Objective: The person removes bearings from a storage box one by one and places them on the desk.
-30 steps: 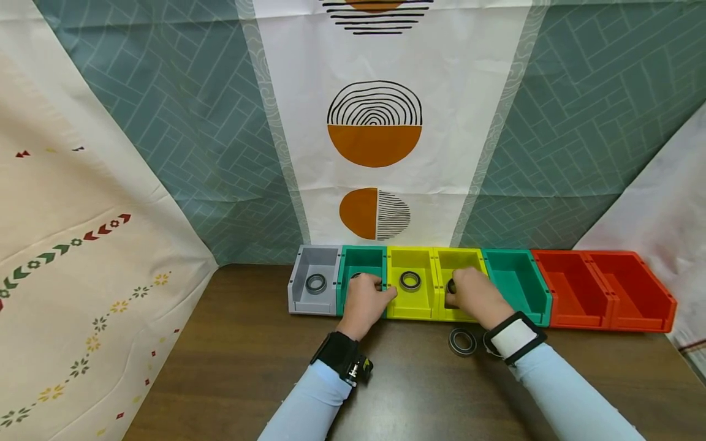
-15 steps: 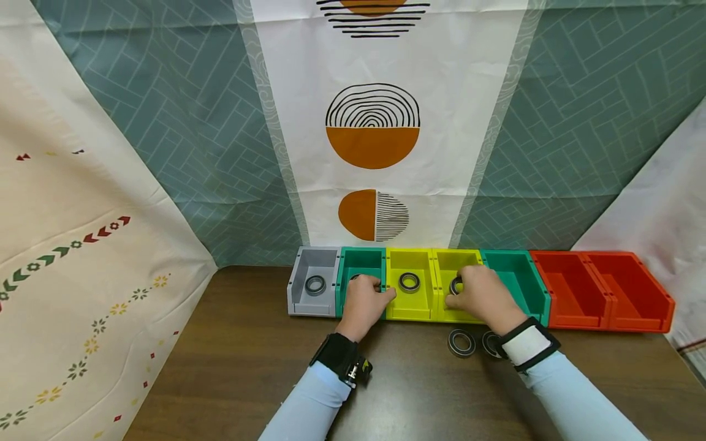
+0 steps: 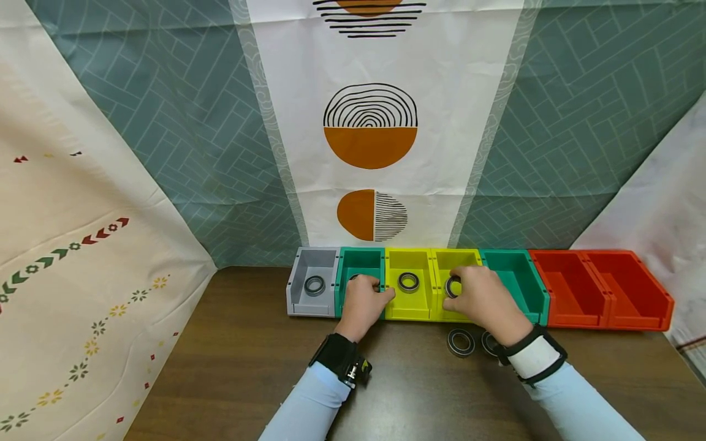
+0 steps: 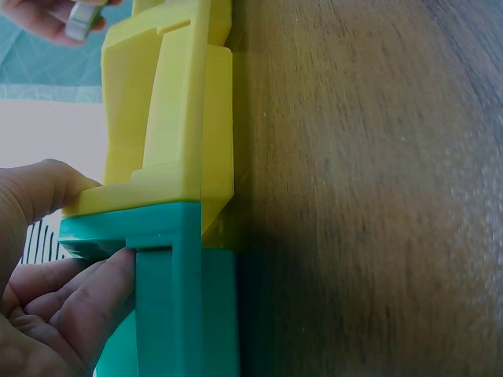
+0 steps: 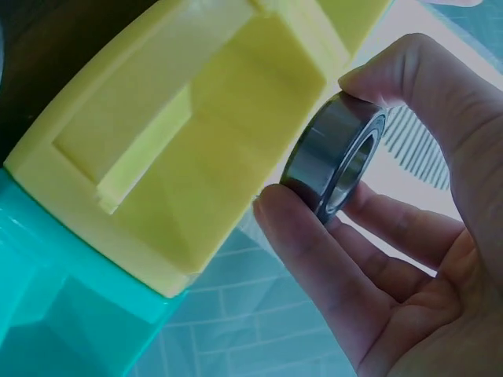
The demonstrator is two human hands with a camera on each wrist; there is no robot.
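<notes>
My left hand (image 3: 364, 303) grips the shared wall between the left green bin (image 3: 361, 260) and the left yellow bin (image 3: 408, 256). In the left wrist view its thumb is on the yellow side and its fingers on the green side. My right hand (image 3: 488, 300) pinches a ball bearing (image 5: 322, 149) between thumb and fingers, raised on edge above the right yellow bin (image 3: 458, 257). One bearing (image 3: 400, 283) lies flat in the left yellow bin, another bearing (image 3: 306, 286) in the grey bin (image 3: 314, 309). The left hand mostly hides a bearing in the left green bin.
Two more bearings, a left one (image 3: 450, 344) and a right one (image 3: 484, 343) partly behind the right wrist, lie on the wooden table (image 3: 220, 367). Right of the yellow bins stand another green bin (image 3: 510, 263) and two red bins (image 3: 570, 288). A patterned cloth (image 3: 369, 214) hangs behind.
My right hand has shifted slightly right, and the bearing in its fingers shows more clearly over the right yellow bin. The left hand keeps its place on the bin wall.
</notes>
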